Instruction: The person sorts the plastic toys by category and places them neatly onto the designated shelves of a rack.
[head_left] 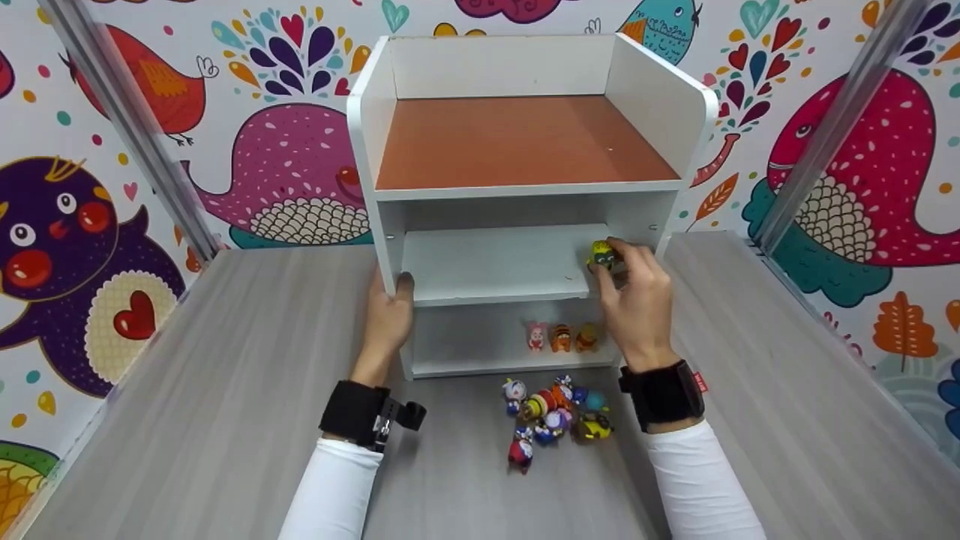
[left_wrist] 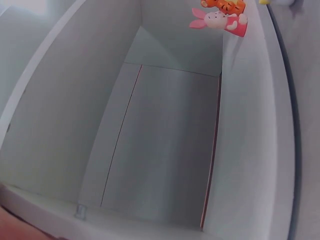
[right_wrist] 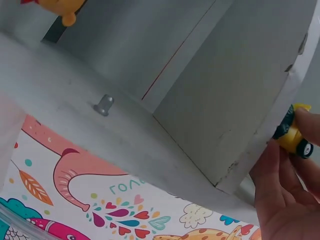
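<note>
My right hand pinches a small yellow toy car between thumb and fingers at the right end of the white middle shelf. In the right wrist view the toy car shows a dark wheel and a dark green part, close to the shelf's front edge. My left hand grips the left side panel of the white shelf unit, thumb on the front edge; its other fingers are mostly hidden. On the lower shelf stand a pink piglet figurine, an orange tiger figurine and a yellow-orange bear figurine.
Several small toys lie in a pile on the grey wood-look table, before the unit, among them another yellow toy car and a white-headed figurine. The unit's top has a brown surface with raised white walls. Patterned panels stand behind.
</note>
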